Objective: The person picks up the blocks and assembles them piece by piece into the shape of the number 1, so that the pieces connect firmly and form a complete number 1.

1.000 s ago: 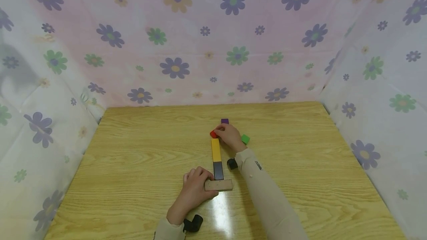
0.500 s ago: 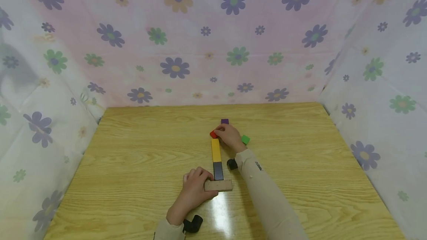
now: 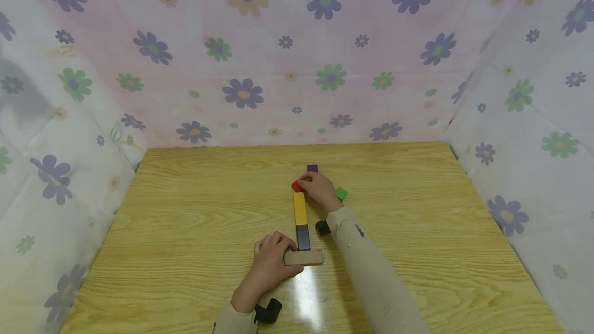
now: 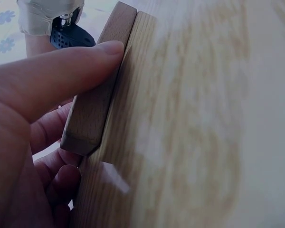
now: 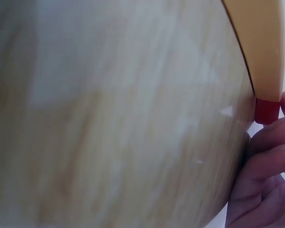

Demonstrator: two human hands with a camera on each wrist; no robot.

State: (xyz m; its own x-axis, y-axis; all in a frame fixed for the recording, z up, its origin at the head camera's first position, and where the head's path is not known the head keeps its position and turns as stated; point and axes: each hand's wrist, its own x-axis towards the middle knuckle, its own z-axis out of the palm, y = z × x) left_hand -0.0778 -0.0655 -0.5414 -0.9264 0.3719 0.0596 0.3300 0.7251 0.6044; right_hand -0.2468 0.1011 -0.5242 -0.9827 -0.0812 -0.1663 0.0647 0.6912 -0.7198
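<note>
A plain wooden block (image 3: 303, 257) lies crosswise at the near end of a row of blocks. My left hand (image 3: 271, 262) grips its left end, the thumb on the near side and the fingers on the far side; the left wrist view shows the thumb pressed along the block (image 4: 88, 114). Beyond it, in line, come a dark grey block (image 3: 303, 237) and a yellow block (image 3: 300, 209). At the row's far end my right hand (image 3: 319, 189) pinches a red block (image 3: 296, 186), partly hidden by the fingers. In the right wrist view the red block (image 5: 267, 111) meets the yellow block's end (image 5: 263, 57).
A purple block (image 3: 313, 168) lies just beyond my right hand, and a green block (image 3: 341, 193) to its right. Black wrist cameras (image 3: 268, 312) hang by both sleeves. Flowered cloth (image 3: 297, 66) walls the wooden table (image 3: 185, 205) at the back and sides.
</note>
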